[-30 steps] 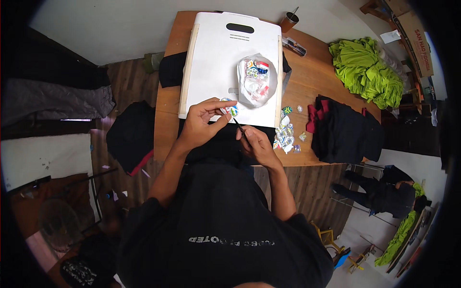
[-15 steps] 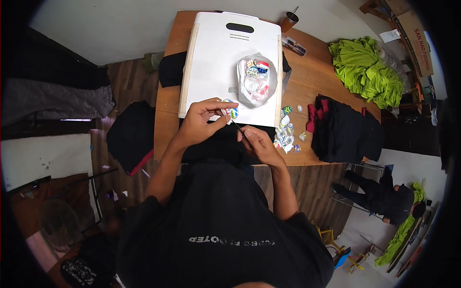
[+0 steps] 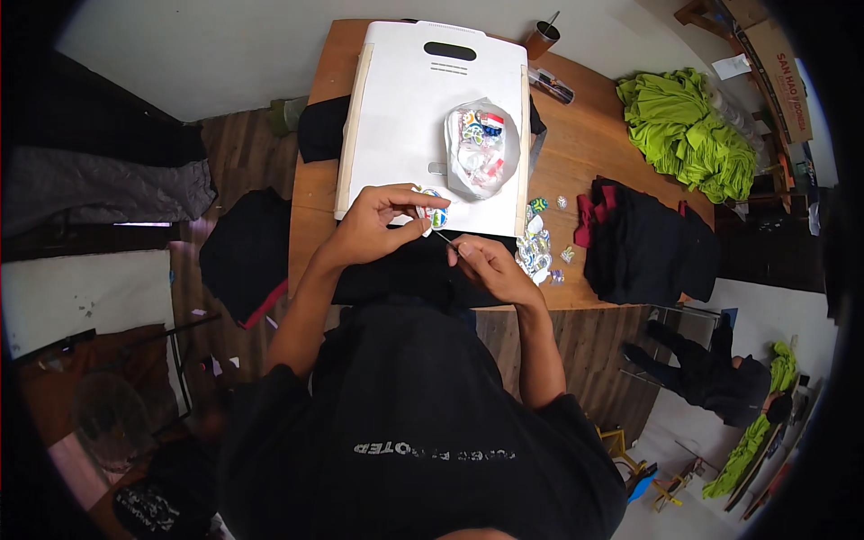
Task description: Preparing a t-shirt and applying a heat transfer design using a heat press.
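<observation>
My left hand [image 3: 376,220] pinches a small colourful round badge [image 3: 435,216] over the near edge of a white board [image 3: 405,99]. My right hand [image 3: 486,263] is closed on a thin pin or needle [image 3: 445,239] that points up toward the badge. Under both hands lies a black cloth [image 3: 405,270] on the wooden table [image 3: 585,144]. A clear bag of badges [image 3: 481,148] rests on the white board, just beyond my hands.
Several loose badges [image 3: 538,243] lie right of my right hand. A black and red garment [image 3: 643,238] sits further right, a green cloth heap [image 3: 693,130] at the far right. A cup [image 3: 542,40] stands at the table's back edge. Dark clothes lie on the floor at left.
My right hand has drawn slightly down and right, away from the badge. My left hand keeps the badge in almost the same place.
</observation>
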Tool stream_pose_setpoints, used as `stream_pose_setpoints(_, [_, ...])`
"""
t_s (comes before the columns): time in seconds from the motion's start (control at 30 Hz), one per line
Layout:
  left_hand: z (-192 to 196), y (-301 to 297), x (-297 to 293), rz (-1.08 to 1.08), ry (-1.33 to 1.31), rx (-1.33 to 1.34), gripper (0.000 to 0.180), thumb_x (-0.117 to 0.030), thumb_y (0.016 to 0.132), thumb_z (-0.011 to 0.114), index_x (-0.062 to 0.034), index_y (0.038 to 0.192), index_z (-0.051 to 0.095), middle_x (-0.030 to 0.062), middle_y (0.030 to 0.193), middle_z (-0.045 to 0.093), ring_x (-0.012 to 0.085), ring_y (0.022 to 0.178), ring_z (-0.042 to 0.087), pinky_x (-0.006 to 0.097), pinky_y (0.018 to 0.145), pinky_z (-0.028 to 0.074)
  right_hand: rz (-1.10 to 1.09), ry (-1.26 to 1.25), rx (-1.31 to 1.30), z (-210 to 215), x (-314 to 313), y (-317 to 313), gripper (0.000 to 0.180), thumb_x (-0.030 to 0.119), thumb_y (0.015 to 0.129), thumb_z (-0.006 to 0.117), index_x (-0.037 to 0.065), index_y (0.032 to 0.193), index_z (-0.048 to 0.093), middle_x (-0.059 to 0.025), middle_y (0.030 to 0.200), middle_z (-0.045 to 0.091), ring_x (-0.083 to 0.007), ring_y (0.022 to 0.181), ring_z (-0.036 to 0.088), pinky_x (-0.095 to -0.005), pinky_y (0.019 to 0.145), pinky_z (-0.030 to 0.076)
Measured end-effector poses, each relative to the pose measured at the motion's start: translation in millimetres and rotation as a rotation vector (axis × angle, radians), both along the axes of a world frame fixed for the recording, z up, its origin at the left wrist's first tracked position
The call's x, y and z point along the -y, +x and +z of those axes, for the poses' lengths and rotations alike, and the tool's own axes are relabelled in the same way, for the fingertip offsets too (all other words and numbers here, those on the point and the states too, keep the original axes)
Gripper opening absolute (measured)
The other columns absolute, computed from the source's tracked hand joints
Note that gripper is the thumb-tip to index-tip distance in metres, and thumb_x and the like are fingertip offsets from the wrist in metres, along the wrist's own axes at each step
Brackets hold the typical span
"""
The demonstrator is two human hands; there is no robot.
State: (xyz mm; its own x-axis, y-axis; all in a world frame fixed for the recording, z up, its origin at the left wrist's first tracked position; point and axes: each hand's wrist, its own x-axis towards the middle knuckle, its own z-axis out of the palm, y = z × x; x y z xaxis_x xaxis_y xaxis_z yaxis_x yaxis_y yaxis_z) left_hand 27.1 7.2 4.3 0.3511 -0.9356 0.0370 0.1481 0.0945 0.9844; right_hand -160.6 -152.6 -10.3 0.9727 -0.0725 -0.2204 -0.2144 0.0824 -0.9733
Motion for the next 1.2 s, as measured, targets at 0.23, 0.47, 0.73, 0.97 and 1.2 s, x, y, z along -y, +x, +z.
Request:
stream_pose_setpoints(0.23, [3,5,2,-0.064,0.000,0.057,0.031,0.007,0.089,0.062,0.0012,0.119,0.071,0.0084,0.104,0.069,0.0107,0.093,0.063,0.025,0.084,0.051,0.079,0.022,-0.047,7,10,1,0.035,0.030,0.109,0.042,0.004,0.096,0.060,0.0072,0.062,0.035,-0.0035,0.056,0.031,-0.0227,0.051,0.025])
stream_pose_setpoints(0.47, [2,8,1,-0.096,0.003,0.086,0.031,0.007,0.089,0.063,0.0009,0.118,0.071,0.0077,0.100,0.068,0.0104,0.092,0.062,0.024,0.084,0.050,0.092,0.021,-0.038,7,10,2,0.034,0.030,0.110,0.042,0.004,0.095,0.060,0.0074,0.062,0.034,-0.0035,0.056,0.030,-0.0230,0.051,0.024])
stream_pose_setpoints(0.73, [2,7,0,-0.046,-0.014,0.048,0.033,0.008,0.089,0.063,0.0017,0.120,0.070,0.0059,0.097,0.065,0.0094,0.091,0.059,0.024,0.085,0.050,0.048,0.038,-0.033,6,5,0,0.036,0.032,0.109,0.042,0.004,0.096,0.060,0.0073,0.062,0.035,-0.0032,0.056,0.031,-0.0223,0.051,0.024])
stream_pose_setpoints(0.97, [2,-5,0,0.095,-0.055,0.063,0.035,0.009,0.091,0.063,0.0044,0.125,0.066,0.0046,0.094,0.062,0.0093,0.091,0.058,0.024,0.087,0.048,-0.083,0.195,-0.027,-6,-5,-7,0.039,0.038,0.109,0.039,0.004,0.103,0.057,0.0059,0.060,0.034,-0.0043,0.050,0.028,-0.0225,0.046,0.025])
stream_pose_setpoints(1.2, [5,-15,-4,0.212,-0.099,-0.011,0.038,0.010,0.091,0.064,0.0061,0.129,0.062,0.0065,0.102,0.061,0.0108,0.098,0.061,0.025,0.090,0.048,-0.330,0.316,0.138,-2,-35,13,0.042,0.041,0.110,0.031,0.003,0.111,0.049,0.0000,0.060,0.038,-0.0087,0.048,0.036,-0.0242,0.048,0.036])
